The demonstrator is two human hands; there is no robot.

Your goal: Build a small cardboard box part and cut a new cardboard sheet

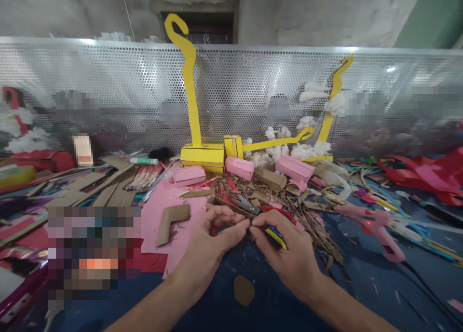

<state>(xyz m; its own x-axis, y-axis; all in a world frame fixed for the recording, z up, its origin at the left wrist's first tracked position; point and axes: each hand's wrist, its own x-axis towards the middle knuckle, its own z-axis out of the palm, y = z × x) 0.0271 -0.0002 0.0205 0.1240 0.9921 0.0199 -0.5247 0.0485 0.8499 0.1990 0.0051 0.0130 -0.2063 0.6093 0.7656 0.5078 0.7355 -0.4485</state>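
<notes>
Both hands meet near the middle of the table, fingertips almost touching. My left hand (217,240) has thumb and index finger pinched together; what sits between them is too small to make out. Opposite it, my right hand (285,245) is pinched the same way, its content hidden. Just beyond the fingers lie scissors (246,205) with red handles and an open-topped cardboard piece (217,201). A yellow-handled tool (277,239) shows beside my right fingers. Below the hands, a small rounded cardboard piece (244,290) rests on the blue tabletop (206,305).
Bent cardboard (170,221) lies on pink sheet (152,233) at left. Pink boxes (188,175) and a yellow box with hook (202,156) stand behind, before a perforated metal screen (231,81). A pink glue gun (379,230) with cord lies right, among cardboard scraps (318,226).
</notes>
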